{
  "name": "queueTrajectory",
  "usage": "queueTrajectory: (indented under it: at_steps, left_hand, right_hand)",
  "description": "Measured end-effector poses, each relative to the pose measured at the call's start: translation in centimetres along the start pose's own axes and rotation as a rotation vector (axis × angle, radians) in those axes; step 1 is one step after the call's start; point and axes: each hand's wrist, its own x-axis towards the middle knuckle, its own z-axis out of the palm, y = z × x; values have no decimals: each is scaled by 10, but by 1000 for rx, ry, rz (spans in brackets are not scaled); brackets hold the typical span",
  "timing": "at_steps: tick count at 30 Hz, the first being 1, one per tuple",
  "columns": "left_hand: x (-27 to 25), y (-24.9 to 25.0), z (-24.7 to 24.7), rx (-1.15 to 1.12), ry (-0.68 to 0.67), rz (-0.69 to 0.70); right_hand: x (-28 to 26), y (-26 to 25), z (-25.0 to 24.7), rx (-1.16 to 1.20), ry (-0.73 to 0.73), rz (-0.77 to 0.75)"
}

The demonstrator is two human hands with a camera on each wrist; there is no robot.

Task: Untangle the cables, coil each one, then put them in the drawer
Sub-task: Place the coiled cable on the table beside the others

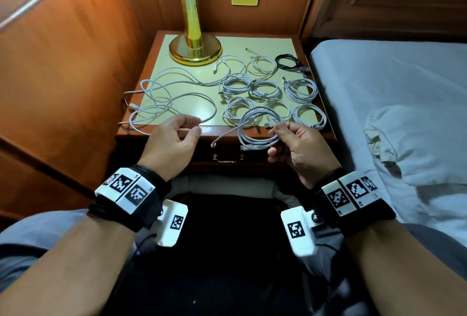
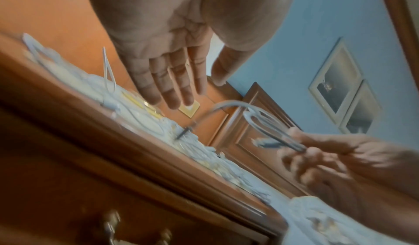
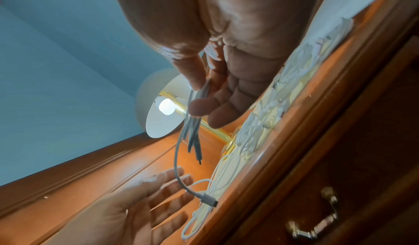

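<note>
The right hand (image 1: 298,148) pinches a coiled white cable (image 1: 257,128) just above the counter's (image 1: 252,45) near edge, its loose tail trailing left toward the left hand (image 1: 174,138), nearer it, fingers spread and empty. The drawer (image 1: 227,156) sits shut directly below.

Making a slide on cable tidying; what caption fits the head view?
Right hand pinches a coiled white cable at the nightstand edge; left hand open beside it.
</note>
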Motion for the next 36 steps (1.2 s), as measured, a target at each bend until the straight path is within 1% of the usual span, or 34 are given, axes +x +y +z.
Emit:
queueTrajectory:
  at_steps: [3, 8, 10, 13, 15, 19, 21, 25, 28, 32, 36]
  left_hand:
    - [25, -3, -18, 256, -43, -17]
    - [75, -16, -25, 677, -130, -75]
    - [93, -19, -22, 794, -168, -88]
    - [118, -23, -16, 893, -169, -88]
    - [135, -28, -12, 934, -181, -83]
    - [167, -38, -5, 905, -172, -68]
    - [182, -43, 0, 908, -204, -57]
    - [209, -45, 4, 932, -307, -77]
    - [216, -40, 8, 976, -366, -99]
    - [217, -35, 11, 952, -337, -70]
    - [215, -33, 11, 986, -327, -51]
  right_hand:
    - [12, -12, 1, 32, 67, -22]
    - [40, -31, 18, 240, 141, 3]
    - [52, -39, 25, 289, 161, 1]
    - [70, -50, 34, 356, 167, -11]
    - [81, -55, 39, 384, 170, -10]
    - [103, -54, 44, 374, 186, -3]
    - [114, -51, 44, 363, 202, -8]
    - [130, -47, 42, 359, 223, -12]
    - [137, -47, 42, 359, 235, -15]
    - [142, -47, 44, 371, 235, -10]
    - [139, -48, 46, 371, 224, -6]
